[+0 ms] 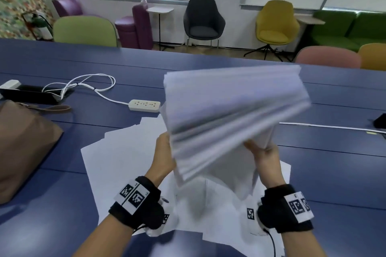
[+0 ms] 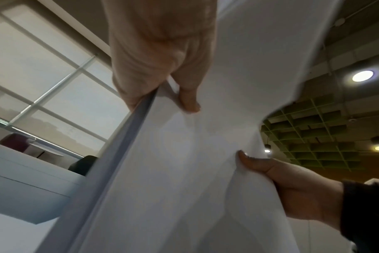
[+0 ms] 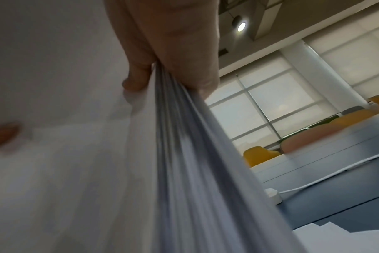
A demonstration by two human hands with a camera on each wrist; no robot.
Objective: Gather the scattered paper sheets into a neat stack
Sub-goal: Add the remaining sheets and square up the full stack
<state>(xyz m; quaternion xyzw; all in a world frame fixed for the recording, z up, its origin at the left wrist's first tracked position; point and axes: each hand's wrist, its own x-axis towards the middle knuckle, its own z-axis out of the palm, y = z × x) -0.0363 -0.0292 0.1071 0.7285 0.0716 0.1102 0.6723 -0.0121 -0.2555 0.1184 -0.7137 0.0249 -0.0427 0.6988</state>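
Observation:
A thick bundle of white paper sheets (image 1: 229, 115) is held upright above the blue table (image 1: 62, 190), blurred and fanned at its top. My left hand (image 1: 164, 152) grips its left edge, thumb (image 2: 189, 95) on the near face. My right hand (image 1: 264, 156) grips its right edge, thumb (image 3: 136, 80) pressed on the sheets (image 3: 97, 171). In the left wrist view the right hand (image 2: 292, 188) shows across the paper (image 2: 173, 171). More loose sheets (image 1: 117, 162) lie spread on the table under the hands.
A white power strip (image 1: 144, 105) with its cable lies beyond the sheets. A brown bag (image 1: 23, 148) sits at the left. A black tray (image 1: 31, 94) is at the far left, a dark object (image 1: 380, 120) at the right edge. Chairs line the far side.

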